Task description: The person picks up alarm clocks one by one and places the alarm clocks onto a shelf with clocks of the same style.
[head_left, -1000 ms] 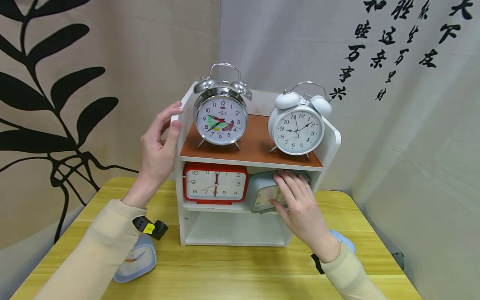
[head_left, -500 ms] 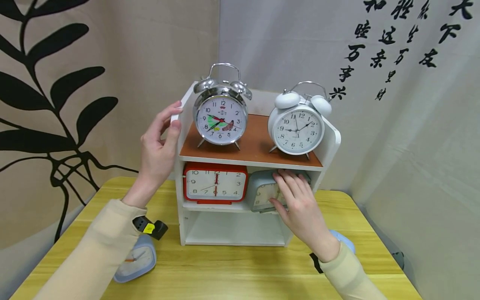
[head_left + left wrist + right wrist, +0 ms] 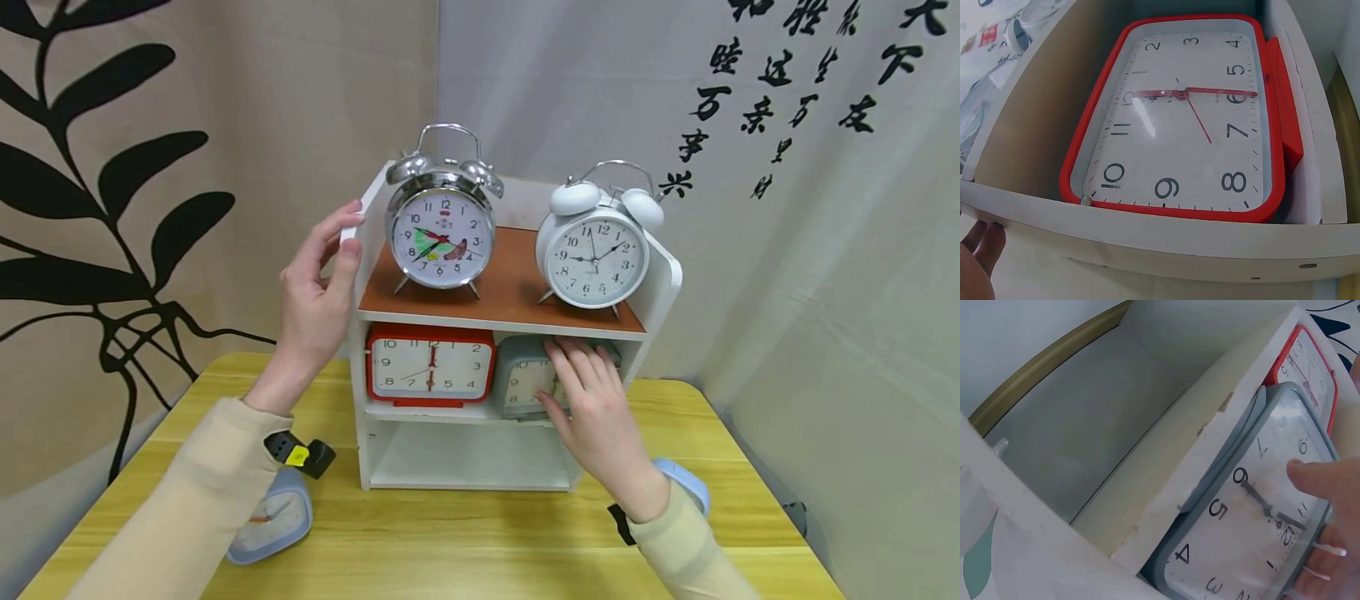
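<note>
My left hand (image 3: 318,287) holds the upper left side panel of a small white shelf (image 3: 468,454), thumb and fingers at its front edge. My right hand (image 3: 600,417) grips a grey-green alarm clock (image 3: 1235,512) at the right of the middle level. Its thumb presses on the clock's face and its fingers lie over the top. Beside it stands a red rectangular clock (image 3: 431,367). On the brown top level are a silver twin-bell alarm clock (image 3: 444,237) and a white twin-bell alarm clock (image 3: 596,258). Part of the grey-green clock's face is hidden by my hand in the head view.
A pale blue clock (image 3: 273,517) lies on the wooden table (image 3: 420,550) at the left, near my left forearm. Another light blue object (image 3: 684,483) is partly hidden behind my right wrist. Behind the table hangs a curtain (image 3: 315,100) with dark leaves.
The grey-green clock has turned from tilted to nearly level and sits straighter beside the red clock. My right hand has moved slightly left and up with it. My left hand has stayed put.
</note>
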A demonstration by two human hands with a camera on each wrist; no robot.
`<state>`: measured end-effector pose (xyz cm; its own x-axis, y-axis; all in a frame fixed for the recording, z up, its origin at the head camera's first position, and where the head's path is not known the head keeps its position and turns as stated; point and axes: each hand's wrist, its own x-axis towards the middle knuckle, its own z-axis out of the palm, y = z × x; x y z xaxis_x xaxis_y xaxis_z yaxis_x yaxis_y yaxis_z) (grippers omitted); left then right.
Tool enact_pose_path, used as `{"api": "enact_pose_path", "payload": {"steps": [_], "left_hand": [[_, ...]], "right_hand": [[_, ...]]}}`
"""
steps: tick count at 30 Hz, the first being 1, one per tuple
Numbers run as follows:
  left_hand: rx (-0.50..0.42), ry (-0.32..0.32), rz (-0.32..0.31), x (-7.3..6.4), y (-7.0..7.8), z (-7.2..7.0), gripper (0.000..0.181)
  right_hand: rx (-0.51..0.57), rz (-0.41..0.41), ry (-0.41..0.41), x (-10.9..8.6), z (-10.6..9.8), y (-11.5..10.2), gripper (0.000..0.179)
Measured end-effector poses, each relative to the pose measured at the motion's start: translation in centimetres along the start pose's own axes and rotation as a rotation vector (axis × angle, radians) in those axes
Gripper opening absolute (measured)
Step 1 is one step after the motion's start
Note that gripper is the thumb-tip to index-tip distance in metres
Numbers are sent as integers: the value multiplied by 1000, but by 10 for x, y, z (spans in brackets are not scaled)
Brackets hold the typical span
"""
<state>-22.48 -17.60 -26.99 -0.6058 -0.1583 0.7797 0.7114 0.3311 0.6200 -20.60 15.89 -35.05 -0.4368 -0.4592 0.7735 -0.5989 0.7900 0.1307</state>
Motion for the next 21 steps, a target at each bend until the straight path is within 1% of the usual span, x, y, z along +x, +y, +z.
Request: {"api": "enact_pose_path", "payload": {"steps": [9, 21], "left_hand": [[9, 0, 11, 0, -1, 0, 38], [10, -4, 0, 0, 0, -1, 38]], "right_hand": [[-11, 34, 28, 2, 6, -3, 73], [-21, 79, 44, 3, 11, -6, 71]]}}
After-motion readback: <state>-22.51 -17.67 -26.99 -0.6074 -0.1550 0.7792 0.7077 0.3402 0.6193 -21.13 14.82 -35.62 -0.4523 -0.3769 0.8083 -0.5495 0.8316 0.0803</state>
